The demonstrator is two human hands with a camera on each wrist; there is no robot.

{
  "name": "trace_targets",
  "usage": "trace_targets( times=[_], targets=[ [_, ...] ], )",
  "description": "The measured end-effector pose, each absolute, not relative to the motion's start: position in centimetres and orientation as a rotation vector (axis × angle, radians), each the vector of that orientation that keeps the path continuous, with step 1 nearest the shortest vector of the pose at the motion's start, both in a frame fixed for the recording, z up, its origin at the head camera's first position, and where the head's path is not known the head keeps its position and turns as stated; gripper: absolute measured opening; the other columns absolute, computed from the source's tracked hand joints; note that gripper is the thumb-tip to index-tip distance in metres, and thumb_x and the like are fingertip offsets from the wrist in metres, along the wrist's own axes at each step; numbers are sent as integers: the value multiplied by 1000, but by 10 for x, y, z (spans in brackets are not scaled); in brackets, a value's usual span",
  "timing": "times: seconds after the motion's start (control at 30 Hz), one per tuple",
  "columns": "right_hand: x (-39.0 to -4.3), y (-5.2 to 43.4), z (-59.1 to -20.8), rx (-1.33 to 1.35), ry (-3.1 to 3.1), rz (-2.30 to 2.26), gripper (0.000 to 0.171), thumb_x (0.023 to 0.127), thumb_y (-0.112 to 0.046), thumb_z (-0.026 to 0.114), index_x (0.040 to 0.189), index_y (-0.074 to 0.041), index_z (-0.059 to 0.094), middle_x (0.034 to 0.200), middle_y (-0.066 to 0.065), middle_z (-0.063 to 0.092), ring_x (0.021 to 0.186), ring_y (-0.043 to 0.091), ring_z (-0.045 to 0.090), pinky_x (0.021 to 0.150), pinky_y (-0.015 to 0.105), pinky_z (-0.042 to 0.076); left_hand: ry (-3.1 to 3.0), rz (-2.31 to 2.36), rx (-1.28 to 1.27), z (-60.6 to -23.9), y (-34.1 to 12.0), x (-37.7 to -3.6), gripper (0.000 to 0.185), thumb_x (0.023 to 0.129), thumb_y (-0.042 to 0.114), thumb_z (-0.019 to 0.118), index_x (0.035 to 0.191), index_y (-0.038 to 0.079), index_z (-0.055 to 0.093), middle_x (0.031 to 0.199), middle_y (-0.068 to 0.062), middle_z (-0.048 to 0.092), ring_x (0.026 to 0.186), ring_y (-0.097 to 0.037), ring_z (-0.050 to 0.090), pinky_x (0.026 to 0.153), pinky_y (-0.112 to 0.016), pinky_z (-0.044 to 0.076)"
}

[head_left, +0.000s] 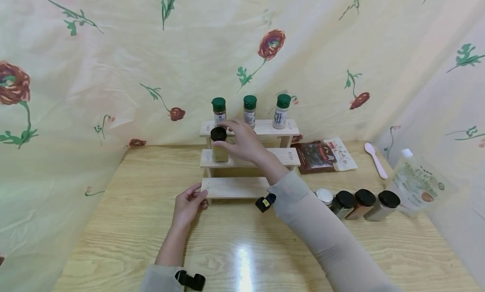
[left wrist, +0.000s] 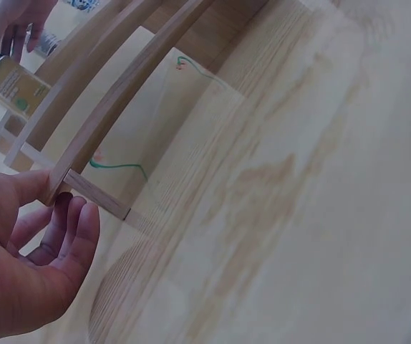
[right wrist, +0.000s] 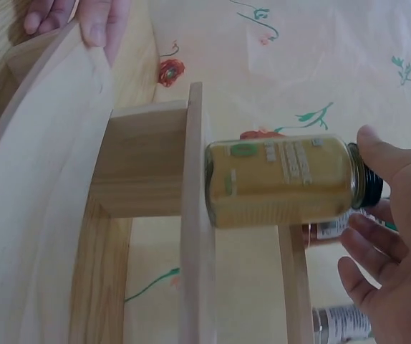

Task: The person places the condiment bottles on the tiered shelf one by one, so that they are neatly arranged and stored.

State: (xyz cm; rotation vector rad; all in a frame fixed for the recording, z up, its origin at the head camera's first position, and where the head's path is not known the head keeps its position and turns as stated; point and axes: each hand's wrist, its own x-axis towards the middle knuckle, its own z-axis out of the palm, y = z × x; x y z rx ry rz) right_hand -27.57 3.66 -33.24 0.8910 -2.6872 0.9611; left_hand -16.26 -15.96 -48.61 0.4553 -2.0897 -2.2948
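A three-step wooden rack (head_left: 235, 187) stands against the cloth backdrop. At the left end of its middle step is a glass spice jar (right wrist: 284, 180) with yellowish contents and a black lid, upright with its base at the board. My right hand (head_left: 244, 141) holds this jar by the lid, thumb on one side and fingers on the other. Down at the lowest step, my left hand (left wrist: 30, 251) pinches the board's left end between thumb and fingers. Three green-capped shakers, among them the right one (head_left: 281, 111), line the top step.
Right of the rack lie a dark packet (head_left: 316, 156) and a pink spoon (head_left: 376, 160). Several lidded jars (head_left: 364, 204) stand in a row at the right, partly behind my right sleeve. Beside them is a clear pouch (head_left: 417, 184) with a white cap.
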Motion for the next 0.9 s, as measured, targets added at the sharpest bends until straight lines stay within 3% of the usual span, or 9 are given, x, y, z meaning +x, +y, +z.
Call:
trace_targets(
  times=[0.13,0.4,0.63,0.9],
  targets=[
    [-271,53,-337,867,-2663,978,60,94,-40,74,142,-10,56,140,7,56,125,25,54,108,44,47,-2087,-2289,453,-488,-159,-163,43,95,5,71,136,-3,60,93,-7,62,71,-12,66,68,-22,63],
    [-254,89,-353,847,-2587,1068,47,97,-23,72,136,-1,58,131,14,61,119,29,58,103,46,52,-2075,-2316,445,-491,-161,-163,43,96,5,70,137,-2,59,93,-6,60,73,-13,67,69,-22,63],
    [-242,114,-365,777,-2594,1054,47,97,-22,71,139,-5,58,133,15,61,123,32,57,105,49,50,-2074,-2316,455,-489,-161,-163,45,95,5,71,137,-2,59,93,-6,61,72,-11,66,69,-22,63],
    [-230,143,-374,757,-2650,974,47,96,-26,73,134,-3,60,125,15,63,116,32,59,99,52,52,-2084,-2309,469,-487,-159,-162,44,95,4,71,137,-2,59,93,-6,62,72,-11,66,69,-22,63]
  ],
)
